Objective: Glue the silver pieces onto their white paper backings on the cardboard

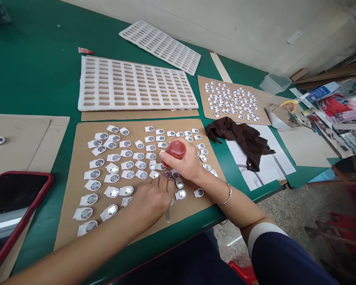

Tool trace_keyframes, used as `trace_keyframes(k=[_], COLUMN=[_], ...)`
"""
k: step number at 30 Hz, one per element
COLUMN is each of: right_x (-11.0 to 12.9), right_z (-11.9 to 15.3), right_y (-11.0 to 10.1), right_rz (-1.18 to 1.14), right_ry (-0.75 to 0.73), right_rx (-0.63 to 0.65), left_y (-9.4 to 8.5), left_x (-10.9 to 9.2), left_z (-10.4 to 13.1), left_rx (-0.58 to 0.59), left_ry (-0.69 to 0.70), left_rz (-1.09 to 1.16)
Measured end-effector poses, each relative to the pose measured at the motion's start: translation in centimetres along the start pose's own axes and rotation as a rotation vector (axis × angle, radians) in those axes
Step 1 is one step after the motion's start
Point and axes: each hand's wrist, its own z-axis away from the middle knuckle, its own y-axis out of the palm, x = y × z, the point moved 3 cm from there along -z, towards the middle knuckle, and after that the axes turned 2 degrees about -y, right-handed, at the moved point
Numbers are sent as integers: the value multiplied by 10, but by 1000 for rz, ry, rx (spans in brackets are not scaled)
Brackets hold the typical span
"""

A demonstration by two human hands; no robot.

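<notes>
My right hand (pixel 187 160) is wrapped round a small red bottle (pixel 177 149), its rounded end up and its lower end hidden near the pieces. Close beside it, my left hand (pixel 154 196) is closed with fingers bent down at the same spot; what they pinch is hidden. A thin flat metallic stick (pixel 167 215) shows below the left fingers; whether the hand holds it I cannot tell. Under both hands lies a brown cardboard sheet (pixel 68 206) with rows of small white tabbed pieces bearing shiny round centres, such as this tabbed piece (pixel 92 185).
Behind are a white slotted foam tray (pixel 136 107) and a second foam tray (pixel 163 41). At right: another cardboard of pieces (pixel 206 107), a dark brown cloth (pixel 240 138), a clear plastic box (pixel 275 83) and clutter. A red-cased phone (pixel 12 209) lies left.
</notes>
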Motion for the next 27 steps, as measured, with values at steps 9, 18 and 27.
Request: trace_keyframes(k=[9, 18, 27], right_x=[-2, -4, -5], right_z=[1, 2, 1], right_y=[1, 2, 3], right_rz=[-10, -44, -65], right_ry=[16, 40, 35], right_rx=[3, 19, 31], left_y=[2, 2, 0], left_x=[0, 0, 2], left_z=[2, 1, 1], left_rx=[-37, -59, -1], left_ry=[-10, -4, 13], left_rz=[-13, -3, 3])
